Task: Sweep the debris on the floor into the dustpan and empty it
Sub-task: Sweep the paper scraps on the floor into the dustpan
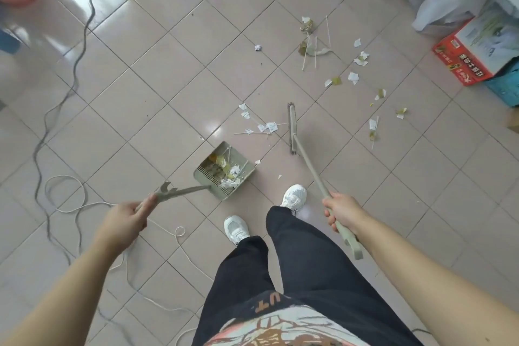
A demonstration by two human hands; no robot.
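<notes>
Left grip (127, 218) wraps dustpan (224, 170) handle; right grip (341, 212) wraps broom (293, 129) handle. Dustpan sits on floor (168, 78), partly filled. Scattered debris (311, 39) lies beyond broom head.

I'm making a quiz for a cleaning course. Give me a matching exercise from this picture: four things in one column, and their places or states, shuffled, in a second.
Things:
1. dustpan
2. broom
3. red box
4. white cord

Places or states:
A. looped on the floor by the left hand
B. held by the right hand, head on the tiles
C. partly filled with scraps
D. at the right edge, by the far debris

Pairs: 1-C, 2-B, 3-D, 4-A
</notes>
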